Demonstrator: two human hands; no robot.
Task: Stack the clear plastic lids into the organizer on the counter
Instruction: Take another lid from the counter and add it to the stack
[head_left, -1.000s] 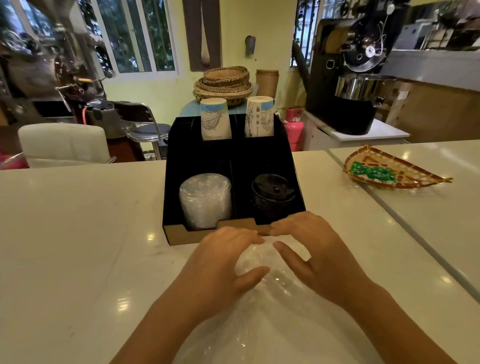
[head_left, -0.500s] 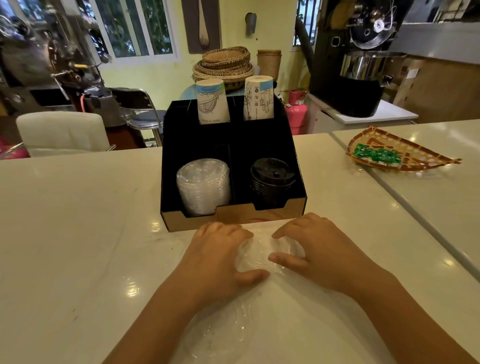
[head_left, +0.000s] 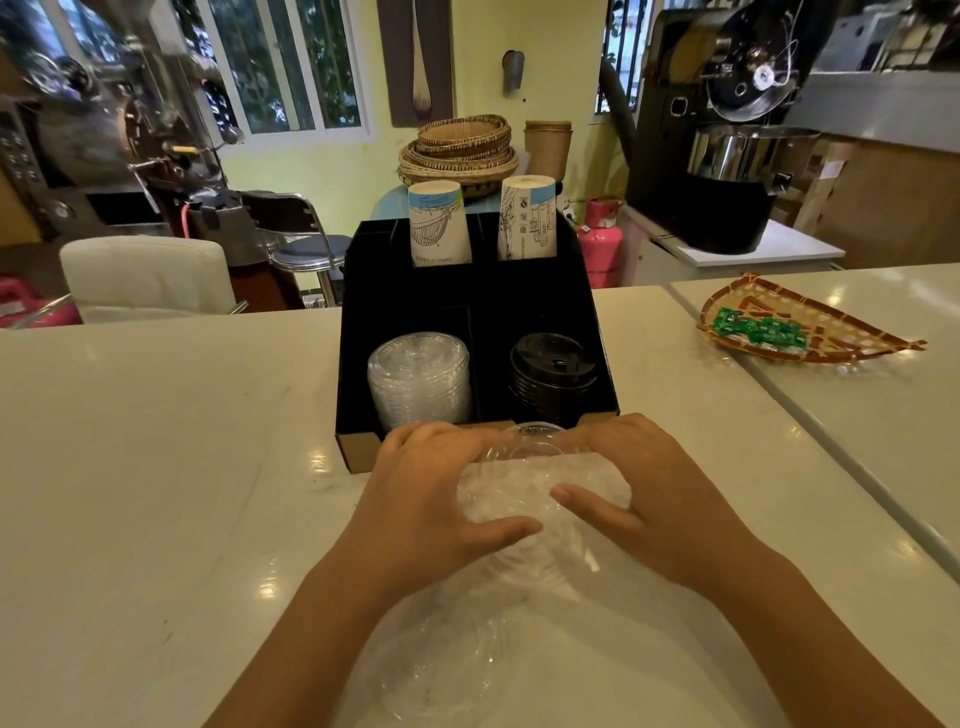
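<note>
Landmark: black organizer (head_left: 358, 332), centred on the pale worktop (head_left: 156, 467).

- Left of it: bare worktop.
- Front-left compartment: clear lids (head_left: 420, 379), already stacked, near the compartment's top.
- Front-right compartment: black lids (head_left: 553, 376).
- Back compartments: two paper cups (head_left: 439, 223), upturned.
- Just in front of the organizer: left hand (head_left: 431, 499) and right hand (head_left: 654, 499), fingers wrapped from either side around a held lid stack (head_left: 540, 488) lying on its side, its open end facing the organizer's cardboard front edge. A loose plastic sleeve (head_left: 441, 665) trails behind, toward the person.
- Well right of it: woven tray (head_left: 800, 338) holding green packets.

Change: half a second ago the hands pressed a flatter bundle on the worktop; now the stack is gathered, raised and closer to the organizer. Judgement: ready for transfer into the front-left compartment, with sleeve removal probably pending.
</note>
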